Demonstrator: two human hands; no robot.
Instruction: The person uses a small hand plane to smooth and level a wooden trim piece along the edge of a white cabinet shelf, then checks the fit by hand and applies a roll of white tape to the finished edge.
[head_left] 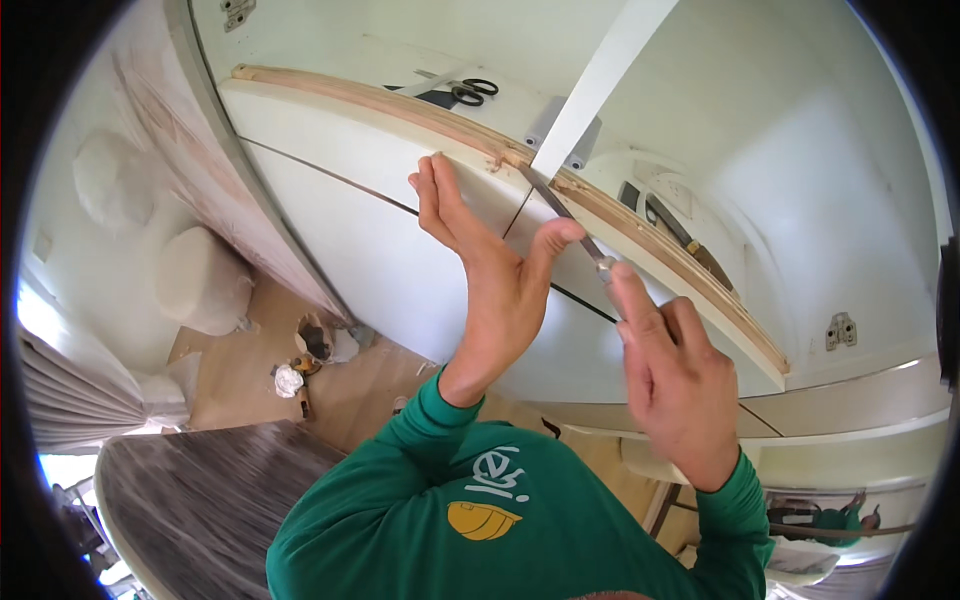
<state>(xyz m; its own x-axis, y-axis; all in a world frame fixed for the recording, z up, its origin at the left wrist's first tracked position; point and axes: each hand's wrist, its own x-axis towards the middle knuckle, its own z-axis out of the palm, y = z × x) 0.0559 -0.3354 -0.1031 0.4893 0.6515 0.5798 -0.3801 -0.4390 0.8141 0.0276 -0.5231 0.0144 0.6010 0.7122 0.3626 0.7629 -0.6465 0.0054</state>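
My right hand [682,390] grips the handle of a chisel [548,197], whose metal blade slants up to the left. The blade's tip meets the bare wooden strip [400,108] along the cabinet's top edge, close to the foot of a white upright divider [605,85]. Small shavings curl from the wood beside the tip. My left hand [495,285] is open, fingers stretched out over the white front panel [335,215]. Its thumb lies against or just beside the blade; I cannot tell which.
Inside the cabinet, scissors [470,93] lie left of the divider and a knife-like tool [690,242] lies right of it. A metal hinge [841,331] is fixed at right. Below left are an opened bag [325,338] on the wooden floor and a plastic-covered surface [215,490].
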